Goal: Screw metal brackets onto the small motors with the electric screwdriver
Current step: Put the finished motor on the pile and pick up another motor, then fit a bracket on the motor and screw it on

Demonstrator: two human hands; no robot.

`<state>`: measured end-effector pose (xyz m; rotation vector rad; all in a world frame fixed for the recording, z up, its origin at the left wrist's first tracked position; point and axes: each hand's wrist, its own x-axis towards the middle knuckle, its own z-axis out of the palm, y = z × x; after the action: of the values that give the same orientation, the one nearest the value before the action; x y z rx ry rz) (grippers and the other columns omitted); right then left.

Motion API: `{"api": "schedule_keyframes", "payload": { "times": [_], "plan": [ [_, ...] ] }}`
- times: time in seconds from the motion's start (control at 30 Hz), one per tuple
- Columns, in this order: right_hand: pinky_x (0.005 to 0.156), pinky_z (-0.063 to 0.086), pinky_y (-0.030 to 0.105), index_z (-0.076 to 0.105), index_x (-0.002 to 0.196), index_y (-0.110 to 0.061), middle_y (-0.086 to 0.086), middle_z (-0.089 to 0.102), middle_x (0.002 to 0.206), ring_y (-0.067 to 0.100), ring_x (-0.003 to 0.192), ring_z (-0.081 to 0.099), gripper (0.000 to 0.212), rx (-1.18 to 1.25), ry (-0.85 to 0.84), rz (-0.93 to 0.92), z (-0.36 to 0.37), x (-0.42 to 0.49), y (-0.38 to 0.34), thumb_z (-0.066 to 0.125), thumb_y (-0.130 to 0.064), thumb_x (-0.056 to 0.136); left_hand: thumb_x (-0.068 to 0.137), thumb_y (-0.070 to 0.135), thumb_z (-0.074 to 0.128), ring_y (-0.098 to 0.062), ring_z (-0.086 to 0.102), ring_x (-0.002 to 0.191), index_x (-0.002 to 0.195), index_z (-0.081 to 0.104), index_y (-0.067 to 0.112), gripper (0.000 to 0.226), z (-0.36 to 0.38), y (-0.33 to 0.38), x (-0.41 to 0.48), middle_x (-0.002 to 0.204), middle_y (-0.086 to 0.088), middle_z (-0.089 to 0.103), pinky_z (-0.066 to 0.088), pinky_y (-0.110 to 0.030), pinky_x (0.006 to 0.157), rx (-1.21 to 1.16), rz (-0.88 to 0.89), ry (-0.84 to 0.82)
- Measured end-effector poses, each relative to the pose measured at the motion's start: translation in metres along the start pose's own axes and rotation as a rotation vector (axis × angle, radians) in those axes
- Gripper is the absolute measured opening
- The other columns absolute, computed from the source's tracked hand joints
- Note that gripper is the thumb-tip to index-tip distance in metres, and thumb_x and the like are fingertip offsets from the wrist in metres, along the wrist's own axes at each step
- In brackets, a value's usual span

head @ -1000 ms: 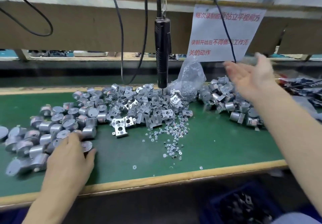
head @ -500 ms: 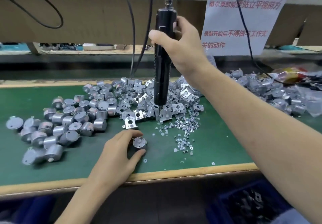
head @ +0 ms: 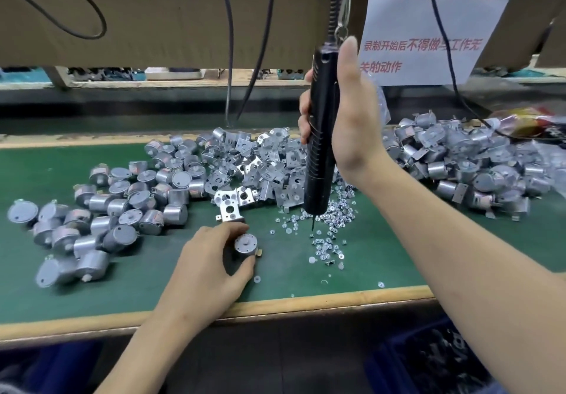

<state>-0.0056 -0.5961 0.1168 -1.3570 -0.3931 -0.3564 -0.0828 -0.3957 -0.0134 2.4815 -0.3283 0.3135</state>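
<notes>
My left hand (head: 205, 266) grips a small silver motor (head: 246, 244), shaft end up, on the green mat near the front edge. My right hand (head: 352, 115) is wrapped around the black electric screwdriver (head: 320, 136), which hangs upright from a cord; its bit points down just above the scattered screws (head: 327, 234). A loose metal bracket (head: 229, 210) lies just behind the held motor. A heap of brackets (head: 260, 167) lies at mid-table, and a pile of bare motors (head: 122, 203) spreads to the left.
Motors with brackets fitted (head: 468, 167) are piled at the right. Cables (head: 229, 56) hang from the shelf above, and a paper notice (head: 428, 26) hangs behind my right hand. The bench has a wooden front edge (head: 306, 301). A blue bin (head: 428, 360) sits below at right.
My right hand swung from the right pile to the screwdriver and brought it lower, over the screws. My left hand took a motor from the left pile to the front centre.
</notes>
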Motion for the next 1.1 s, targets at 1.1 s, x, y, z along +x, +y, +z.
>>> {"api": "schedule_keyframes", "payload": {
  "times": [1.1],
  "plan": [
    [0.048, 0.046, 0.033, 0.057, 0.098, -0.002, 0.008, 0.057, 0.064, 0.022, 0.047, 0.052, 0.056, 0.017, 0.062, 0.043, -0.0025, -0.0056, 0.0087, 0.033, -0.053, 0.103, 0.079, 0.027, 0.077, -0.012, 0.054, 0.111, 0.115, 0.068, 0.016, 0.038, 0.0072, -0.0041, -0.0017, 0.127, 0.004, 0.046, 0.038, -0.022, 0.098, 0.002, -0.023, 0.014]
  ]
}}
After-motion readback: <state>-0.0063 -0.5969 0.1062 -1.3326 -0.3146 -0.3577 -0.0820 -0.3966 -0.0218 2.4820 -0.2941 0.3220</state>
